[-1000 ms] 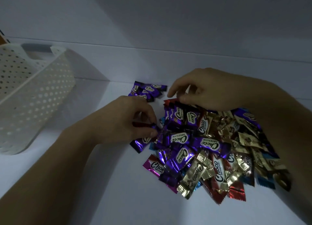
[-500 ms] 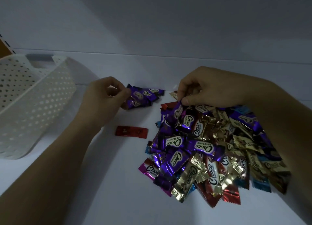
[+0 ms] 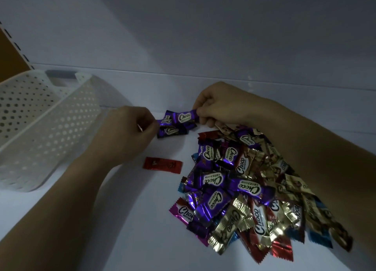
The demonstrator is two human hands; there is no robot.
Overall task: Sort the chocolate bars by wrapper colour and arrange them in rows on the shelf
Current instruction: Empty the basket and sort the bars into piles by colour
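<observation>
Head view: dim look down onto a white shelf [image 3: 122, 230], with both forearms reaching in from the near edge
basket [image 3: 50, 128]: white perforated plastic, at the far left of the shelf, well apart from all the bars
left hand [image 3: 130, 126]: knuckles up, fingers curled inward, fingertips at the left end of the purple group [image 3: 172, 130]; I cannot tell whether it pinches a wrapper
purple group: a few purple Choco bars lying together near the back of the shelf, between the two hands and apart from the pile [image 3: 244, 189]
red bar [image 3: 162, 165]: one red-wrapped bar lying flat on its own, nearer than the purple group, just left of the pile, touching neither hand
held bar [image 3: 184, 117]: purple Choco bar, label up, over the purple group
right hand [image 3: 221, 107]: thumb and curled fingers pinching the right end of the held bar, forearm crossing the pile's right side
pile: mixed heap of purple, gold, red, blue and magenta Choco bars at the right
</observation>
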